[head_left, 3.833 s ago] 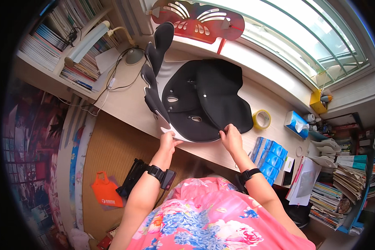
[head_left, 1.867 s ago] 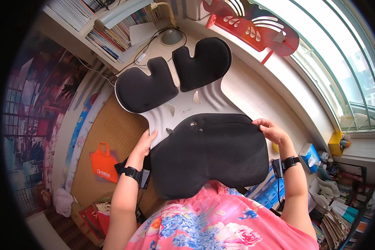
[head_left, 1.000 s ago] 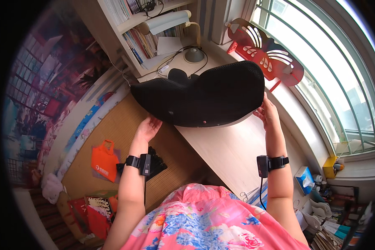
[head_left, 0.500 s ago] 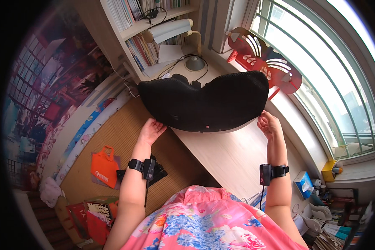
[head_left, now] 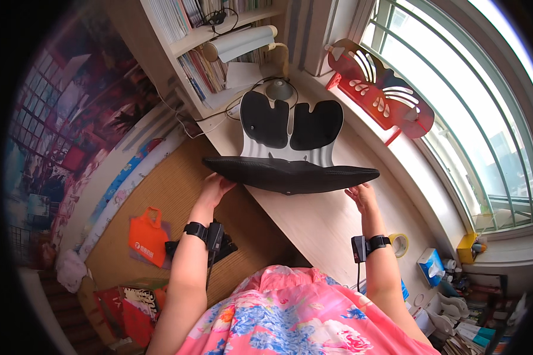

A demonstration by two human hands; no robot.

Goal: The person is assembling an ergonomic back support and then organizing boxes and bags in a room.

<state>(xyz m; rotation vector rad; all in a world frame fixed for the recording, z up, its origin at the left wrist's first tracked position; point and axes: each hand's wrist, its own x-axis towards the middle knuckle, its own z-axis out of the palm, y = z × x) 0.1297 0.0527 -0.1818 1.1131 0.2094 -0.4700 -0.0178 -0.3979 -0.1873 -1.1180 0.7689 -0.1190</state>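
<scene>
Nearest in, the floral pink top (head_left: pixel 302 319) fills the bottom of the view, both forearms rising from it with black wrist devices strapped on. Left hand (head_left: pixel 215 188) sits at about nine o'clock of the black seat cushion (head_left: pixel 290 175), fingers curled up against its left tip, gripping the edge. Right hand (head_left: pixel 361 197) is at four o'clock of it, fingers cupped under the right end and touching the rim; a full clamp I cannot tell. The cushion hangs edge-on, level, just above the pale desk (head_left: pixel 331 225), between the two hands. It holds its curved shape without sagging, so it looks like a stiff shell under mesh padding, light enough for fingertips; the two far ends are the sensible hold. Beyond it, at twelve o'clock, the grey backrest with two black pads (head_left: pixel 290 127) lies flat on the desk. Farther on, a desk lamp (head_left: pixel 246 44) and a red cut-out panel (head_left: pixel 382 89) by the window.
</scene>
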